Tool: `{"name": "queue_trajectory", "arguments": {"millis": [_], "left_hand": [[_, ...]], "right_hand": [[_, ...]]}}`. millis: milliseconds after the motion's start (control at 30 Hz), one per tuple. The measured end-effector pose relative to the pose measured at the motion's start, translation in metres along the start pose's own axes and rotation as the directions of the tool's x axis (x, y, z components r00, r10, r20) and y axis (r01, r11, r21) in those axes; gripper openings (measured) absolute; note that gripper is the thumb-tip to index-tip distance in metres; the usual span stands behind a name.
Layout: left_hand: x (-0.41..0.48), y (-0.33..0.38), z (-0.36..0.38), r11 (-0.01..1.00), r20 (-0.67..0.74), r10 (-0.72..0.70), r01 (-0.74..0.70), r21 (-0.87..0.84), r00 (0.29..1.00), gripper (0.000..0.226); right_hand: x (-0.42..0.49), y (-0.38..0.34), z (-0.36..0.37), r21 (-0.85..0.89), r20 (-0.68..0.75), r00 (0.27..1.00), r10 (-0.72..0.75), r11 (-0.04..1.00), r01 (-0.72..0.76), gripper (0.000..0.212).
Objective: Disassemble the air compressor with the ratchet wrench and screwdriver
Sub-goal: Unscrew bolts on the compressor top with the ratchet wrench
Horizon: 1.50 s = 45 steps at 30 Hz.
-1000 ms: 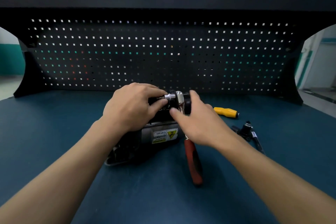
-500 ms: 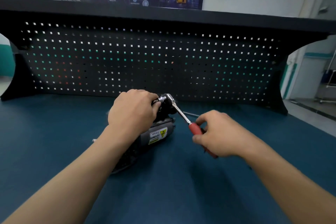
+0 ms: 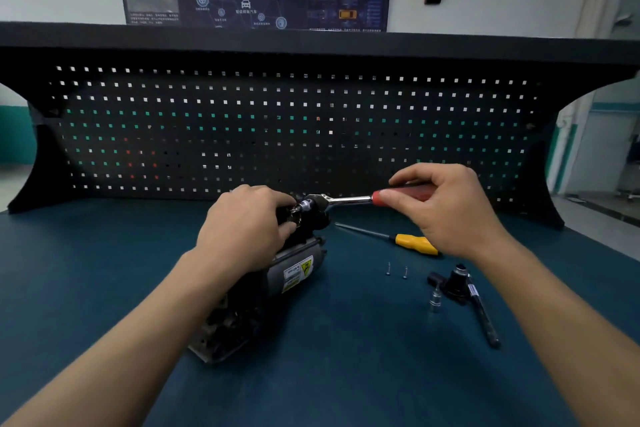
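The grey and black air compressor [image 3: 277,284] lies on the blue bench, its yellow warning label facing up. My left hand [image 3: 242,229] grips its black far end, hiding most of that part. The ratchet wrench [image 3: 341,199] sits with its socket head on the compressor's far end, shaft pointing right and level. My right hand [image 3: 446,208] holds the wrench's red handle, fingers curled over it. The yellow-handled screwdriver [image 3: 408,241] lies on the bench just below my right hand.
Two small screws [image 3: 396,270] lie right of the compressor. A black removed part [image 3: 453,282], a small silver socket [image 3: 434,302] and a black pen-like tool [image 3: 485,319] lie at the right. The black pegboard [image 3: 311,121] closes off the bench's far side.
My right hand left the ratchet head, took the red handle and swung it from pointing toward me up to the right, now level. My left hand stayed on the compressor's far end.
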<state>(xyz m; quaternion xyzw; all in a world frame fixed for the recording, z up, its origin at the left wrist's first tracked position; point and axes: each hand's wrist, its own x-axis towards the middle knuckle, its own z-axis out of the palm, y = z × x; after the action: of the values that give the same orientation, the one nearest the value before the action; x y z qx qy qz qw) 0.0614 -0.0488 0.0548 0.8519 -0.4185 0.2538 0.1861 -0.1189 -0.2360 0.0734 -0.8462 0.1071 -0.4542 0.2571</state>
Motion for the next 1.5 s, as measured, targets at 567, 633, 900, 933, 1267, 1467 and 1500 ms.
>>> {"name": "queue_trajectory", "arguments": {"millis": [567,633,900,933,1267,1467,1500], "left_hand": [[-0.001,-0.002,0.004,0.991,-0.076,-0.060,0.050,-0.124,0.995,0.018],[-0.001,-0.002,0.004,0.990,-0.072,-0.059,0.050,-0.129,0.996,0.016],[-0.002,-0.002,0.003,0.987,-0.093,-0.061,0.046,-0.152,0.994,0.015],[-0.001,-0.002,0.003,0.986,-0.097,-0.064,0.047,-0.161,0.993,0.015],[0.004,-0.004,-0.016,0.985,0.135,-0.080,0.099,-0.144,0.988,0.051],[0.046,-0.007,-0.043,0.879,0.450,0.028,0.192,-0.436,0.893,0.064],[0.055,-0.003,-0.041,0.843,0.500,0.051,0.231,-0.486,0.865,0.059]], "right_hand": [[-0.018,-0.005,0.017,0.183,-0.119,0.992,0.045,0.983,-0.023,0.013],[-0.018,-0.004,0.016,0.198,-0.106,0.993,0.048,0.980,-0.026,0.012],[-0.019,-0.002,0.011,0.223,-0.086,0.996,0.038,0.975,-0.018,0.009],[-0.020,-0.002,0.011,0.230,-0.085,0.996,0.041,0.973,-0.020,0.008],[-0.024,0.006,0.019,0.311,-0.118,0.992,0.045,0.950,-0.006,0.008],[-0.020,0.015,0.035,0.491,-0.149,0.987,0.061,0.871,0.020,0.008],[-0.018,0.016,0.036,0.488,-0.161,0.984,0.076,0.873,0.012,0.012]]}}
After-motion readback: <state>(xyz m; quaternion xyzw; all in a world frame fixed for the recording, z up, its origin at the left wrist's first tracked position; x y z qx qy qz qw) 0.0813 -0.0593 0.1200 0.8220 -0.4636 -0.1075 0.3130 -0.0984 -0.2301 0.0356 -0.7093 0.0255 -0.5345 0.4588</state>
